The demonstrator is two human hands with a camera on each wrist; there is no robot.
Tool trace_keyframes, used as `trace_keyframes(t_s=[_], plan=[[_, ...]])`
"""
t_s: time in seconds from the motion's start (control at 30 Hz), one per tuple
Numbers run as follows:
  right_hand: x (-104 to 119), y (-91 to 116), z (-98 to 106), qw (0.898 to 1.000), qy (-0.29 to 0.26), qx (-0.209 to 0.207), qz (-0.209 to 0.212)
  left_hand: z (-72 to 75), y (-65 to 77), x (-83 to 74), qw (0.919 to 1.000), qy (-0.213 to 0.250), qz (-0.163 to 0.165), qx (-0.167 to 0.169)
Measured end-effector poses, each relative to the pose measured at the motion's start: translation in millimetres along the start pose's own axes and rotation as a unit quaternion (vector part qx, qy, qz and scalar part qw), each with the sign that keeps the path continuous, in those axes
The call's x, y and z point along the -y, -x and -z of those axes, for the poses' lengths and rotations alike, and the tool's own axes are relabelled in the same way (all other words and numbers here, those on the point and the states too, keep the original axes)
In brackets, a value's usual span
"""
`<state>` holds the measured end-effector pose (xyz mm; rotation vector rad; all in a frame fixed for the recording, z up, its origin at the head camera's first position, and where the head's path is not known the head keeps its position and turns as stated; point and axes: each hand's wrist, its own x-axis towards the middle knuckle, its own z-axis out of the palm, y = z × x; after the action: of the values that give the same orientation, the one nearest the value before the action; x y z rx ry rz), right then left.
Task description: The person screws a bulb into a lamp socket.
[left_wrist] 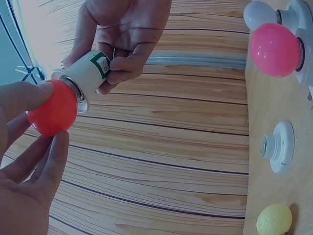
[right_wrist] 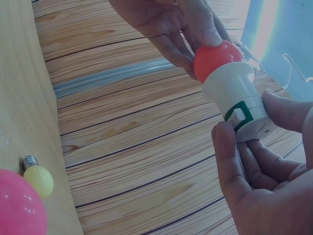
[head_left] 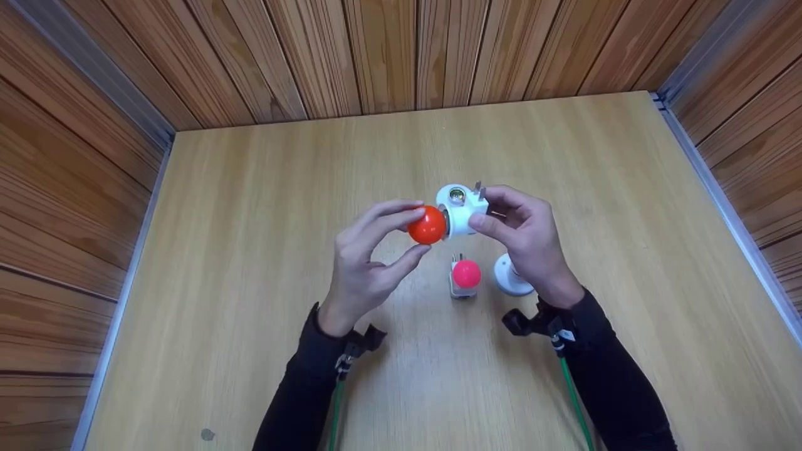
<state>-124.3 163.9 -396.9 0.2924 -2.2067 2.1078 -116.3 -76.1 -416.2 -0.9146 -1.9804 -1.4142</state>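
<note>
My left hand [head_left: 366, 257] pinches a glossy red-orange light bulb [head_left: 427, 225] between thumb and fingertips. Opposite it, my right hand [head_left: 523, 235] grips a white plug-in lamp holder [head_left: 465, 216] with two metal prongs and a second open socket. The bulb's base sits at the mouth of one socket, and a strip of metal shows between them in the left wrist view. A green-framed rocker switch [right_wrist: 238, 116] is on the holder's side, near my right fingertips. Both pieces are held up above the table.
Below the hands stands a pink bulb [head_left: 467, 274] in a white plug-in holder. A round white lamp base [head_left: 510, 275] lies partly behind my right wrist. The left wrist view shows a yellow bulb [left_wrist: 274, 220] and a white bulb [left_wrist: 261, 15]. Wood-panel walls surround the table [head_left: 250, 282].
</note>
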Motion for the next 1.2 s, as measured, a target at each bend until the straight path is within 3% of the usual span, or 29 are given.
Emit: trace_keyframes(t_s=[0.43, 1.2], plan=[[-1.3, 0.2, 0.3, 1.000, -0.002, 0.005, 0.002, -0.6, 1.6, 0.2, 1.0000, -0.005, 0.003, 0.004], [1.3, 0.4, 0.4, 1.000, -0.009, 0.002, 0.010, -1.4, -0.6, -2.2, 0.9980, 0.019, 0.061, 0.007]])
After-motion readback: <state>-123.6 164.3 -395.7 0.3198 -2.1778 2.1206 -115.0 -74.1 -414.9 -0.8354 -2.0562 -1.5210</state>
